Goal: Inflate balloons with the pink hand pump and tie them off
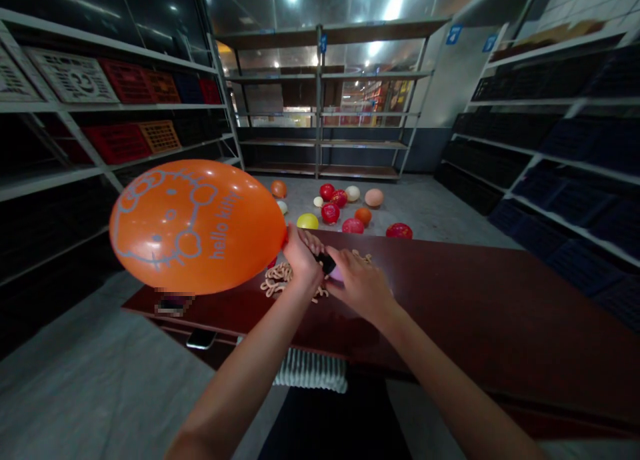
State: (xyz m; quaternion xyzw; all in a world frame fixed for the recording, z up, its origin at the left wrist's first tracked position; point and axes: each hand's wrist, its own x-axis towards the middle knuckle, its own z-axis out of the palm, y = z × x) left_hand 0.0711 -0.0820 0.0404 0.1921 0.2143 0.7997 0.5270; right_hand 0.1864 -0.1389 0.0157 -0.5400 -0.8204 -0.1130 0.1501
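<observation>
An inflated orange balloon [200,227] with a cat drawing and the words "hello kitty" points its neck toward my left hand [303,255]. The fingers of that hand are closed round the neck. My right hand [361,279] is closed beside it, over a small black object [327,263] and something pale purple, both mostly hidden between my hands. Which hand bears the black object I cannot tell. Beige curled strands [276,281] lie on the dark red table [450,300] beneath and around my hands.
Several balloons [330,213] in red, orange, yellow and white lie on the floor beyond the table. Shelves with crates [125,143] stand left and right, and a metal rack [319,113] stands at the back. A blurred item [173,304] rests at the table's left edge.
</observation>
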